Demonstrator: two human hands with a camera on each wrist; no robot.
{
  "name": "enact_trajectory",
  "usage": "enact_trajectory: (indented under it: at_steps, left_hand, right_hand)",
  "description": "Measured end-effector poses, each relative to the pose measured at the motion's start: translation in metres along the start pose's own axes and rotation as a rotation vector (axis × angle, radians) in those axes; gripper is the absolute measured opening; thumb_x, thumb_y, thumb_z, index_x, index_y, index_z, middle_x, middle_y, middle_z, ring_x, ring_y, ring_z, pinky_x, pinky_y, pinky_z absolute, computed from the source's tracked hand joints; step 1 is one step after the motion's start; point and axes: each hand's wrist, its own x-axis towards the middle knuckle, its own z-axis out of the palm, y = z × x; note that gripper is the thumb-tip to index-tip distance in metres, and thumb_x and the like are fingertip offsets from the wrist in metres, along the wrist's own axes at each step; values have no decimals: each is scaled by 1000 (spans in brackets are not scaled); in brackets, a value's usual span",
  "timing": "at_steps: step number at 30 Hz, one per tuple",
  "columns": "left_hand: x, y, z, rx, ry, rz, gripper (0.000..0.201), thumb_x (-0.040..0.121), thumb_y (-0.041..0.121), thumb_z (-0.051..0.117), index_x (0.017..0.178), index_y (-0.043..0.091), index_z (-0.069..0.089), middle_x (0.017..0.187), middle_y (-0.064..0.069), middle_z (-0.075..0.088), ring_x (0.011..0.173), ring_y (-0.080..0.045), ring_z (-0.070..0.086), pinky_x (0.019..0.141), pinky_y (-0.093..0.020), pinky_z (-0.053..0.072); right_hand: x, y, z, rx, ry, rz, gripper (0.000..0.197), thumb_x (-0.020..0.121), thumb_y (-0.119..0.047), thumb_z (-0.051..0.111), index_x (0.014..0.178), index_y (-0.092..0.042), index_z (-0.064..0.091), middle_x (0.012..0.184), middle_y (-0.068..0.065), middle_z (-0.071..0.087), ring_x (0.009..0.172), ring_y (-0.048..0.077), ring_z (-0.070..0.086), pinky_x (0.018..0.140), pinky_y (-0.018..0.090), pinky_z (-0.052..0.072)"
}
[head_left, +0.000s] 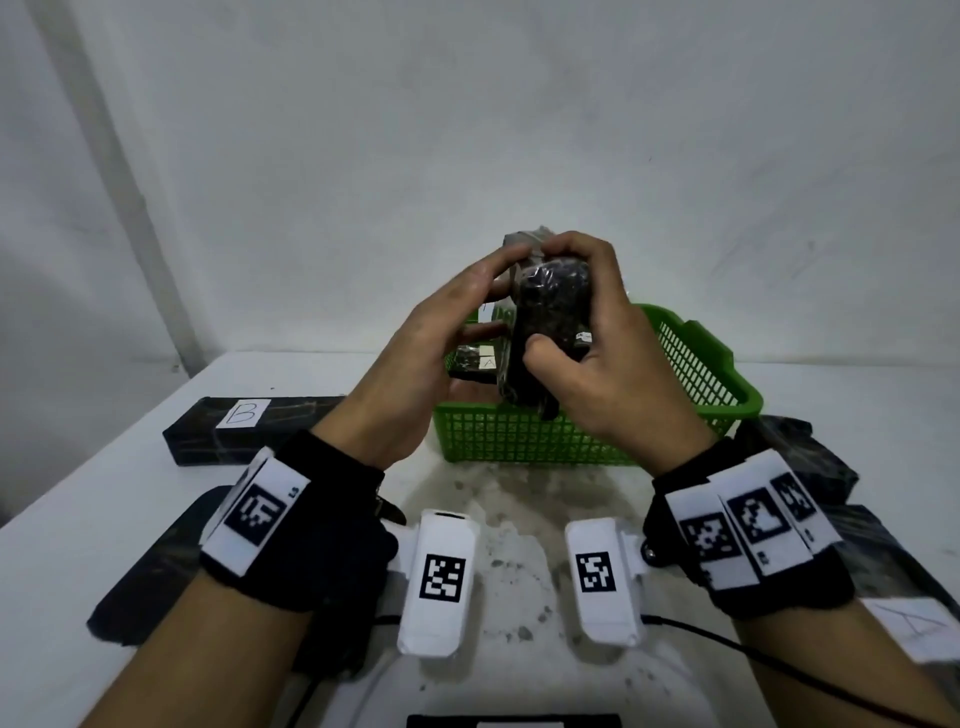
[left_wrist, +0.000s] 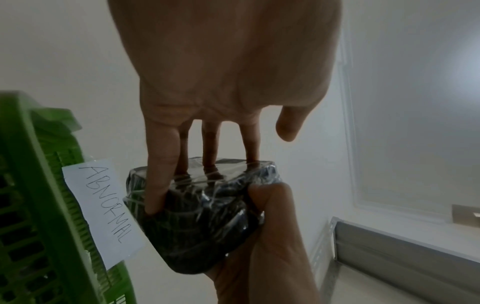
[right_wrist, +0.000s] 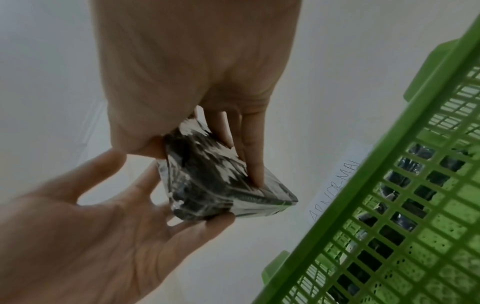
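Both hands hold one dark packet (head_left: 553, 317), which is wrapped in shiny clear film, in the air above the green basket (head_left: 519, 436). The packet stands nearly upright, with its long side going up and down. The right hand (head_left: 597, 374) grips it firmly: the thumb presses on the near face and the other fingers curl around the far side. The left hand (head_left: 431, 353) is opened, and its straight fingers (left_wrist: 158, 164) touch the packet with their tips, while its thumb stays apart from the film. The basket sits on the white worktop (head_left: 104, 493), and more dark packets (head_left: 470, 358) lie inside it. In the left wrist view a paper label (left_wrist: 103, 209) with the word "ABNORMAL" is fixed to the basket wall. A black box (head_left: 249, 431) marked "B" lies on the worktop to the left of the basket, and near the right edge there is a dark tray (head_left: 810, 457) with a paper marked "A" (head_left: 914, 629). Two white marker blocks (head_left: 439, 577) lie near the wrists.
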Motion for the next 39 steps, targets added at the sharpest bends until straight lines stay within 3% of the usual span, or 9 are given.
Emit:
enact_trajectory:
  at_steps: [6, 11, 15, 17, 21, 24, 29, 35, 39]
  left_hand:
    - [2, 0, -6, -66, 91, -62, 38, 90, 54, 47, 121, 40, 63, 123, 12, 65, 113, -8, 63, 74, -36, 59]
    - [6, -5, -18, -96, 118, -169, 55, 81, 48, 69, 128, 22, 61, 116, 2, 70, 100, -17, 70, 71, -32, 57]
    - [8, -7, -29, -116, 76, -117, 60, 73, 24, 64, 132, 24, 55, 110, 4, 70, 95, -12, 69, 70, -34, 58]
    - [6, -10, -28, -40, -19, -64, 72, 66, 18, 68, 136, 26, 51, 128, 6, 63, 107, -12, 66, 77, -33, 57]
    - [2, -14, -21, 53, -217, -7, 84, 64, 22, 69, 144, 24, 42, 146, 2, 49, 123, -18, 59, 87, -31, 52]
    - [1, -15, -18, 69, -242, -1, 83, 67, 20, 68, 145, 23, 40, 148, 2, 47, 128, -19, 55, 93, -34, 50]
    - [0, -17, -16, 69, -294, -24, 77, 72, -7, 61, 140, 22, 35, 140, 0, 47, 113, -9, 63, 84, -26, 53]
    - [2, -15, -13, 50, -234, -42, 67, 80, 13, 68, 138, 25, 37, 135, -1, 57, 111, -9, 65, 83, -24, 54]
    - [1, -11, -25, 143, -219, -27, 91, 70, 1, 81, 142, 26, 31, 136, -3, 57, 122, -8, 59, 91, -29, 54]
  right_hand:
    - [1, -3, -4, 20, -17, 18, 69, 84, -12, 72, 141, -29, 39, 126, -14, 62, 120, 2, 60, 97, 40, 56]
    - [-4, 2, -4, 252, -244, 53, 98, 91, -29, 68, 161, -39, 0, 163, -14, 33, 146, 8, 39, 113, 48, 45]
    - [4, 4, 0, 397, -70, 206, 91, 80, -60, 61, 158, -43, 17, 159, -17, 37, 141, 7, 45, 114, 51, 42]
    - [8, 8, -1, 458, -21, 281, 97, 73, -62, 69, 156, -46, 22, 162, -15, 31, 142, 10, 43, 115, 52, 41]
    - [10, 15, -10, 589, -51, 350, 108, 65, -45, 80, 156, -34, 25, 158, 1, 40, 128, 19, 61, 103, 50, 53]
    - [10, 16, -10, 568, -21, 358, 115, 60, -39, 80, 156, -39, 19, 155, 10, 42, 125, 26, 62, 98, 49, 55]
    - [8, 14, -4, 450, -5, 267, 105, 67, -19, 75, 154, -32, 19, 139, 0, 53, 108, 15, 69, 77, 27, 58]
    - [5, 10, -9, 435, -25, 232, 104, 63, -29, 78, 150, -35, 22, 146, 0, 50, 123, 22, 62, 88, 34, 58]
    - [8, -2, -15, 556, -63, 268, 90, 73, -50, 73, 150, -38, 29, 147, -8, 53, 132, 16, 56, 106, 47, 47]
